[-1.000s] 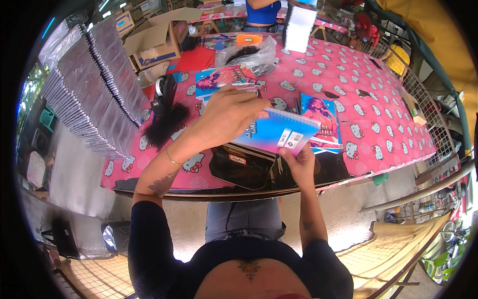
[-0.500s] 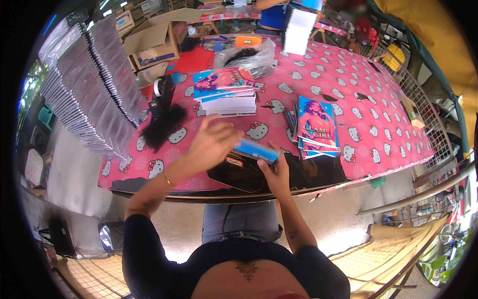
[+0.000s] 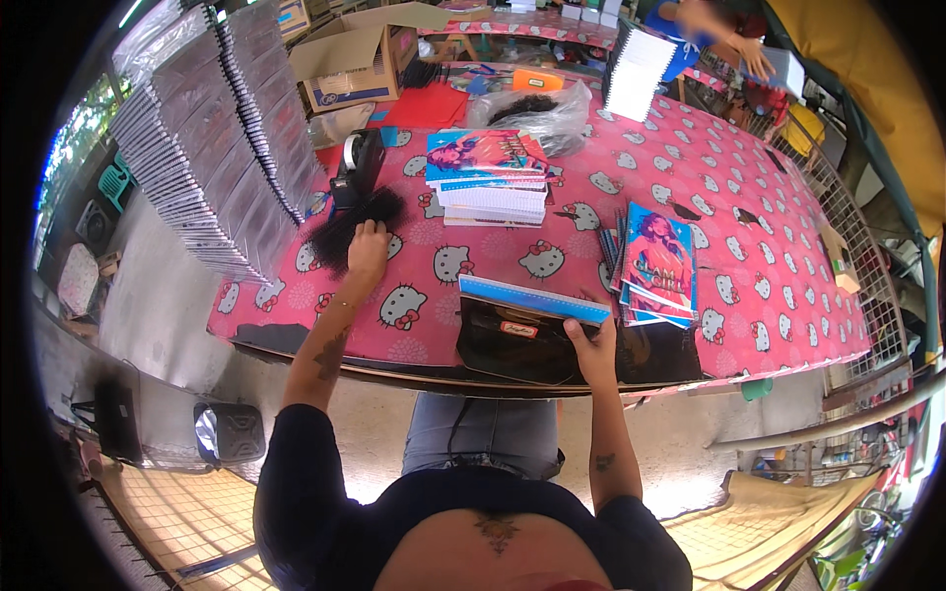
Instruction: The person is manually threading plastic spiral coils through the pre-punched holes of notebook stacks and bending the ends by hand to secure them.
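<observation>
Many black strands could tangle and scatter if the left hand, curled but its grip unclear, tugs hastily at ten o'clock from the blue notebook, pinched by the right hand near the desk's six-o'clock edge.

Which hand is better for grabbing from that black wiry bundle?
Probably the left hand: it is at the edge of the black wiry bundle, while the right hand is farther away, holding the blue notebook.

Bench: notebook over near edge, notebook stack behind, notebook pile to the right. Bundle left of notebook stack, before tape dispenser. Carton behind dispenser.
</observation>
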A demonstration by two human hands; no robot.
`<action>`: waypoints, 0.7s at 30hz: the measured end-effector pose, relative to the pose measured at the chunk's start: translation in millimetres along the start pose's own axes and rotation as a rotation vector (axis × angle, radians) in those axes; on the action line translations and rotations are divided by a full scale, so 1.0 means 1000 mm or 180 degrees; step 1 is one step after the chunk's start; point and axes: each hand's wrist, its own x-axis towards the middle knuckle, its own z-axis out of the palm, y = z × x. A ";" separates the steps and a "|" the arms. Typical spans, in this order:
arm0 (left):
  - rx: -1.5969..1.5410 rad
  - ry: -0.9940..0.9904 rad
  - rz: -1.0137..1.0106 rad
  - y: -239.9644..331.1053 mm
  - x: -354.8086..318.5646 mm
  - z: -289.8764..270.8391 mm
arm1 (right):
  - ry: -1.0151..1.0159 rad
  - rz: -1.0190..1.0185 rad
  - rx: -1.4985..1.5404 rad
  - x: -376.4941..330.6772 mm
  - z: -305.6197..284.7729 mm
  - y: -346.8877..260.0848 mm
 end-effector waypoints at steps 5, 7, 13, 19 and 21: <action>0.0415 0.1486 0.0869 0.024 0.004 -0.020 | 0.0754 -0.1406 -0.1278 0.014 0.000 -0.056; 0.0261 0.1127 0.0809 0.019 -0.008 -0.009 | 0.0358 -0.1720 -0.2003 0.022 0.025 -0.094; -0.1645 0.0305 0.0218 0.092 -0.019 -0.090 | -0.0494 -0.1862 -0.2664 0.051 0.094 -0.086; -0.3448 -0.0018 0.0104 0.123 -0.074 -0.136 | -0.0495 -0.1716 -0.2617 0.056 0.102 -0.073; -0.2755 0.0363 0.0630 0.130 -0.073 -0.149 | -0.0515 -0.1690 -0.2592 0.056 0.103 -0.074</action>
